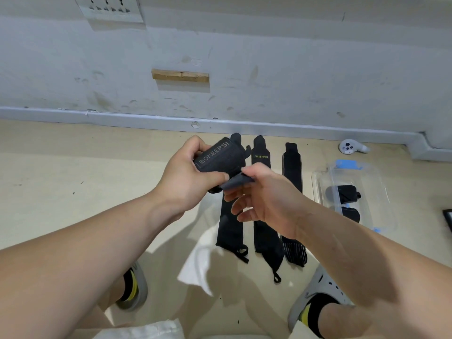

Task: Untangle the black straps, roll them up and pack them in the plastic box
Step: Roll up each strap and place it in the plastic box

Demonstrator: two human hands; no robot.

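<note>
My left hand grips a rolled black strap printed with grey letters, held above the floor. My right hand pinches the roll's loose grey end between thumb and forefinger, its other fingers spread below. Three more black straps lie flat side by side on the floor beneath: a left one, a middle one with green lettering and a right one with pale edges. The clear plastic box sits on the floor at the right and holds rolled black straps.
A white cloth lies on the beige floor between my feet. A white handheld controller rests by the grey wall's skirting. A dark flat object shows at the right edge. My shoes stand at both sides.
</note>
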